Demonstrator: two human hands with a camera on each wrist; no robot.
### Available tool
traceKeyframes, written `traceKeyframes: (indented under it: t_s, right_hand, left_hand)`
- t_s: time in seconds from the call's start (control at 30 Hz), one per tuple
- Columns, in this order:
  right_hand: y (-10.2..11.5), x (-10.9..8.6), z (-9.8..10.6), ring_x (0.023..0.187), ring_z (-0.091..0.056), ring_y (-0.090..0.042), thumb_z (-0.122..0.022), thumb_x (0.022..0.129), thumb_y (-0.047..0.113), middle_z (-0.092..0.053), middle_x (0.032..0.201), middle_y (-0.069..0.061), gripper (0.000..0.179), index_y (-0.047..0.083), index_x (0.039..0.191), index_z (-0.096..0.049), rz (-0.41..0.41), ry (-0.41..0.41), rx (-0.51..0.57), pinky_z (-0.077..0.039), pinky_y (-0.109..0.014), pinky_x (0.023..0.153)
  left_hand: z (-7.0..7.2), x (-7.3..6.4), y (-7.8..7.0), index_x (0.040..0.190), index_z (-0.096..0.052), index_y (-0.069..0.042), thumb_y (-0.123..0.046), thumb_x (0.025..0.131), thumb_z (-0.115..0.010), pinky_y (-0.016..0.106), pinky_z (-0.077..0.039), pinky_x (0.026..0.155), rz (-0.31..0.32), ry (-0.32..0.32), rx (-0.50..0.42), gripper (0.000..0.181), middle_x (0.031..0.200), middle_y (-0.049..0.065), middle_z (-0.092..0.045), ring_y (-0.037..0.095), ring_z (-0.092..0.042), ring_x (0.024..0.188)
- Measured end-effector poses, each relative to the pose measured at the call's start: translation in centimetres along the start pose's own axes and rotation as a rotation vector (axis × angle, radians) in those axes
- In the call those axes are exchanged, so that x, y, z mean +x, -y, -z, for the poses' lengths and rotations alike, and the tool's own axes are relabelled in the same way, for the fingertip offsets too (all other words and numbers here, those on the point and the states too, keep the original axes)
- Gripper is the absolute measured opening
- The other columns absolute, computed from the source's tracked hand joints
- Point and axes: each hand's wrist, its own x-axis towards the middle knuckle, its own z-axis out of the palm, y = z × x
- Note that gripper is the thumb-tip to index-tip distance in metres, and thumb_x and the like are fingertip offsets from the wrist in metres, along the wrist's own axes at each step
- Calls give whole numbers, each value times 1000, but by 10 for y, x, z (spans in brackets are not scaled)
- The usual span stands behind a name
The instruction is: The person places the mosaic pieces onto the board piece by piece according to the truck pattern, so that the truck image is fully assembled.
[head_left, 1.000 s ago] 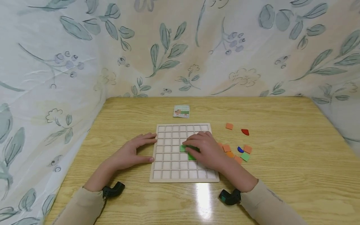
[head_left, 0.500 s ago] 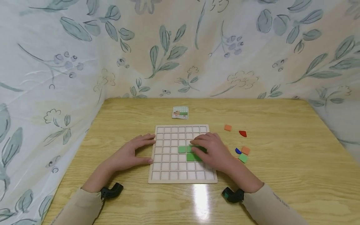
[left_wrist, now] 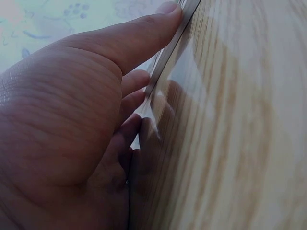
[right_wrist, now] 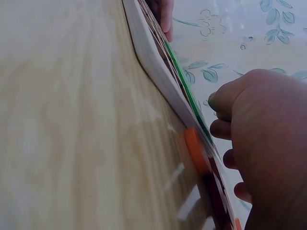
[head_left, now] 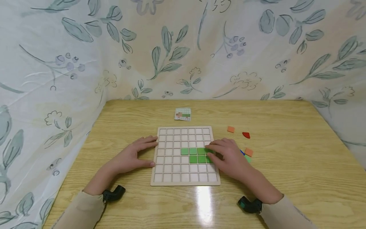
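A square wooden grid board [head_left: 186, 183] lies on the table. Several green square tiles [head_left: 193, 159] fill cells in two neighbouring rows, running from its middle to the right side. My left hand [head_left: 132, 157] rests against the board's left edge, thumb and fingers spread, their tips at the rim in the left wrist view. Over the right edge of the board is my right hand [head_left: 228, 157], its fingertips close over the rightmost green tiles and partly covering them. The right wrist view shows the right hand's fingers [right_wrist: 221, 129] loosely bent, with nothing visible between them.
Behind the board lies a small card [head_left: 183, 114] with a coloured grid picture. To the right are an orange tile [head_left: 231, 129], a red quarter-round piece [head_left: 246, 135], another orange tile [head_left: 249, 152] and a partly hidden blue piece [head_left: 242, 152]. Patterned cloth hangs behind the table.
My right hand has moved right across the board, uncovering more green tiles in both rows and covering some loose pieces. My left hand has stayed at the board's left edge.
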Motion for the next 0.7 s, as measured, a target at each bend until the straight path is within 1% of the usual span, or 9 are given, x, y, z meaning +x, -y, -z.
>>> traceKeyframes:
  t_s: [0.2, 0.37, 0.53, 0.7]
  right_hand:
    - [-6, -13, 9, 111, -67, -24, -85, 96, 15, -78, 123, -1, 29, 10, 124, -83, -7, -13, -13, -46, -51, 98]
    - [-13, -23, 17, 114, -67, -25, -86, 93, 12, -78, 124, 0, 33, 9, 126, -82, -19, -33, -13, -43, -49, 99]
    - [-21, -33, 25, 111, -68, -26, -87, 90, 7, -78, 120, -1, 34, 8, 124, -83, -20, -60, -41, -42, -50, 99]
    - [-26, -43, 34, 109, -69, -24, -89, 87, 5, -78, 118, 0, 35, 10, 121, -84, -15, -85, -55, -42, -49, 98]
  left_hand:
    - [0, 0, 0, 163, -56, -21, -44, 90, -91, 67, -16, 131, -5, -3, -2, 84, 176, -5, -36, 40, -20, 165]
    - [0, -1, 1, 162, -57, -20, -43, 90, -92, 66, -16, 131, -3, -7, -8, 84, 175, -5, -37, 40, -20, 165]
    - [1, 1, 1, 162, -57, -20, -44, 90, -91, 65, -16, 131, -12, -8, -2, 83, 175, -5, -37, 40, -20, 165]
    - [2, 0, 1, 163, -55, -21, -46, 91, -90, 66, -15, 131, -3, 4, -7, 84, 176, -8, -35, 39, -18, 166]
